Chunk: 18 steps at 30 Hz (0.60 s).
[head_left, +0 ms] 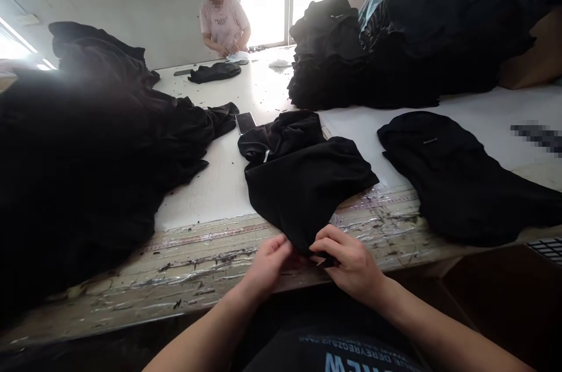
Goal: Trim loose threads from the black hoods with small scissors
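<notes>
A black garment (302,185) lies on the table in front of me, its near end drawn to the table's edge. My left hand (268,261) is closed in a pinch on the left side of that end. From the other side my right hand (349,258) is closed at the same end, its fingers curled around the cloth. A small dark thing with a light glint (324,261) shows under the right fingers, too small to make out. Behind the garment lies more bunched black cloth (294,129), with a small white tag (266,155) on it.
Black garments are heaped on the left (79,155) and stacked at the back right (364,68). A single black garment (439,173) lies flat at right. A phone (245,121) rests beyond the cloth. Across the table (211,208) stands another person (223,21), handling something pale.
</notes>
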{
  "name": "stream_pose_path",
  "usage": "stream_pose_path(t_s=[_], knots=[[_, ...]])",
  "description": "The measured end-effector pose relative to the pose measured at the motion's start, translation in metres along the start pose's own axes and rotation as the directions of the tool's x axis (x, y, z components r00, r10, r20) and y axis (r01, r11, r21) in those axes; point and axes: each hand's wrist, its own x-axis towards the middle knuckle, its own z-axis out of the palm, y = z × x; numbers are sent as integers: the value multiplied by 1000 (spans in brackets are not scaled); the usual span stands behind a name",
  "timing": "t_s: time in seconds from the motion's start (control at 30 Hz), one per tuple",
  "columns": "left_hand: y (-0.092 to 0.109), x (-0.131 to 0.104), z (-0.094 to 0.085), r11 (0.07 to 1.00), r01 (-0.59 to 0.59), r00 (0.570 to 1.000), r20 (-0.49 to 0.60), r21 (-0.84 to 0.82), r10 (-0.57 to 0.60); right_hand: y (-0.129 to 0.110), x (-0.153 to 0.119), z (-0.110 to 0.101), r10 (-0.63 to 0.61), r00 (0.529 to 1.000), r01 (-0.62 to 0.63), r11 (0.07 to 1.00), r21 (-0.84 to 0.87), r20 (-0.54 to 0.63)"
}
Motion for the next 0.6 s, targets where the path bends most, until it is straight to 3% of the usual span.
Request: stream_pose_path(t_s=[0.07, 0.17, 0.3, 0.4, 0.6], knots=[[6, 9, -8, 980, 26, 996, -81, -198, -42, 2, -5, -1, -37, 999, 37, 999, 4, -12], [12, 20, -13, 958, 5, 989, -143, -287, -48, 0, -13, -4, -44, 998, 44, 999, -1, 33], [14, 21, -5, 963, -32, 985, -170, -268, -14, -6, -11, -15, 132, 985, -136, 990, 30, 107], [13, 14, 6, 972, -67, 988, -151, -223, 33, -9, 1, -26, 286, 957, -287, 958, 23, 41], [10, 0, 20, 982, -74, 996, -69, -173, 63, -19, 17, -27, 348, 937, -350, 936, 35, 37]])
